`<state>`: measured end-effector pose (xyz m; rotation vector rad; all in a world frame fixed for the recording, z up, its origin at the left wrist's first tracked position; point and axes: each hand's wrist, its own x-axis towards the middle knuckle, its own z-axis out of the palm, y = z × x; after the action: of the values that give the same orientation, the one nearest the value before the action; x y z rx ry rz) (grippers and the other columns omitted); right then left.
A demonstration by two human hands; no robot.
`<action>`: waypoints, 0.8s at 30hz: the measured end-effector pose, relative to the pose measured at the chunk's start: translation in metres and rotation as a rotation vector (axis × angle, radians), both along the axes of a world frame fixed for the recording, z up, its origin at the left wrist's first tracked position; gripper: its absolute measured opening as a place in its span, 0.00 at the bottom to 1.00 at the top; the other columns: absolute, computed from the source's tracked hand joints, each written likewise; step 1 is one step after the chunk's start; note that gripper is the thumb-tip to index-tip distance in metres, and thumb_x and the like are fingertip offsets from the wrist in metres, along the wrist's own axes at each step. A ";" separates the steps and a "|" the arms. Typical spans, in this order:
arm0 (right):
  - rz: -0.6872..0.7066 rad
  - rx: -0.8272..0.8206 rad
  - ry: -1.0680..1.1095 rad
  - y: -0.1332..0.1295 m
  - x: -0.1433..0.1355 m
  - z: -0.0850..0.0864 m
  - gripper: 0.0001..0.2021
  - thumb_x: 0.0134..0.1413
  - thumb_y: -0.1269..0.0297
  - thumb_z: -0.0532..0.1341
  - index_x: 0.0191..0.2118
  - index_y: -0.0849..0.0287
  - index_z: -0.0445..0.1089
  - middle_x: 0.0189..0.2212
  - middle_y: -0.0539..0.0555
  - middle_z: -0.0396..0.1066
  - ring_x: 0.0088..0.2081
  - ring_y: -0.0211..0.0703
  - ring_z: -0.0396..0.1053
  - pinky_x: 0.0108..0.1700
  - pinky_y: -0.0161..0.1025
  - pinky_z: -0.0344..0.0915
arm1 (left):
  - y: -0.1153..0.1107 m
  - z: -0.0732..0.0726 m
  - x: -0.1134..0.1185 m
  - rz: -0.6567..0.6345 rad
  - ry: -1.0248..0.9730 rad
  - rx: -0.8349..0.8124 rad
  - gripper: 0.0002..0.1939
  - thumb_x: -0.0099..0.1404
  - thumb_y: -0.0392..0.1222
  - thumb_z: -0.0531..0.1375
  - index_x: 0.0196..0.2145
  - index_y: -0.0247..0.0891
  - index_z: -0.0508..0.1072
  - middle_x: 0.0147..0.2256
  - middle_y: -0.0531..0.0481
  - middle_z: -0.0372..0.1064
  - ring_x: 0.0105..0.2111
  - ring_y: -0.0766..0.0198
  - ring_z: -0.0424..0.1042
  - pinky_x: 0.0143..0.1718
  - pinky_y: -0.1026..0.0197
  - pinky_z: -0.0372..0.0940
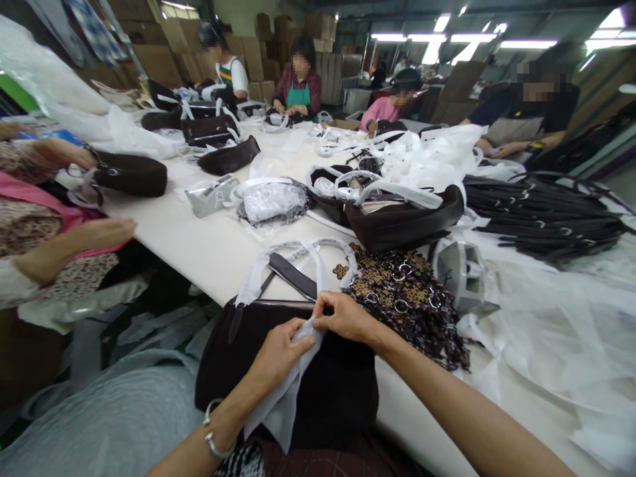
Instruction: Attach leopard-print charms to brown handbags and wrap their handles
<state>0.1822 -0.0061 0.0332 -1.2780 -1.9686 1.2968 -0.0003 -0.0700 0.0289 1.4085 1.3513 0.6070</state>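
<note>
A dark brown handbag (342, 377) stands upright at the table's near edge, close to my body. White wrapping covers its looped handles (248, 278), and a flat dark strap (293, 275) lies across the top behind them. My left hand (285, 344) is closed on a strip of thin white wrapping (278, 404) that hangs down the bag's front. Just above and to the right, my right hand (342, 318) pinches the upper end of the same strip near the zipped opening. The fingertips of both hands are almost touching.
Right of the bag lies a heap of flower-shaped charms (397, 291), beside a grey tape dispenser (462, 278). More brown bags (407, 218) and black straps (541, 212) lie beyond. A co-worker's hand (94, 235) is at left, above a large white roll (109, 411). Other people sit around the table.
</note>
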 end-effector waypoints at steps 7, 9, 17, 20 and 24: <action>-0.152 0.007 0.154 0.003 0.015 0.011 0.12 0.46 0.71 0.65 0.39 0.59 0.73 0.35 0.51 0.78 0.38 0.41 0.74 0.43 0.38 0.67 | 0.001 -0.020 -0.002 0.098 -0.265 -0.199 0.19 0.58 0.47 0.63 0.42 0.31 0.76 0.34 0.48 0.77 0.30 0.60 0.72 0.33 0.62 0.61; -0.275 0.068 0.166 -0.004 0.043 0.027 0.12 0.48 0.67 0.65 0.42 0.59 0.73 0.38 0.53 0.78 0.41 0.43 0.74 0.48 0.41 0.67 | 0.000 -0.021 -0.003 0.125 -0.325 -0.253 0.19 0.56 0.49 0.64 0.41 0.31 0.76 0.33 0.47 0.77 0.29 0.60 0.72 0.32 0.63 0.62; -1.233 0.320 -0.182 -0.047 0.246 0.059 0.18 0.46 0.51 0.65 0.38 0.60 0.76 0.36 0.58 0.77 0.40 0.50 0.72 0.48 0.46 0.65 | 0.000 -0.012 -0.005 0.129 -0.364 -0.436 0.29 0.52 0.56 0.68 0.46 0.34 0.74 0.35 0.46 0.79 0.35 0.52 0.77 0.36 0.59 0.70; -1.283 0.142 -0.243 -0.047 0.287 0.045 0.15 0.41 0.53 0.66 0.30 0.61 0.77 0.32 0.58 0.77 0.40 0.52 0.72 0.44 0.45 0.66 | 0.002 -0.014 -0.004 0.145 -0.355 -0.488 0.32 0.50 0.58 0.69 0.47 0.36 0.73 0.35 0.47 0.80 0.34 0.50 0.78 0.34 0.58 0.72; -1.234 -0.054 -0.141 -0.028 0.295 0.018 0.18 0.45 0.50 0.65 0.27 0.64 0.76 0.25 0.56 0.76 0.32 0.46 0.73 0.35 0.40 0.68 | 0.000 -0.017 0.001 0.225 -0.341 -0.480 0.32 0.46 0.60 0.70 0.45 0.39 0.74 0.32 0.48 0.80 0.34 0.47 0.79 0.33 0.58 0.74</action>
<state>0.4769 -0.0342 0.0512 -2.0945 -0.8001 0.6027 0.0003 -0.0696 0.0123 0.7370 1.2775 0.5876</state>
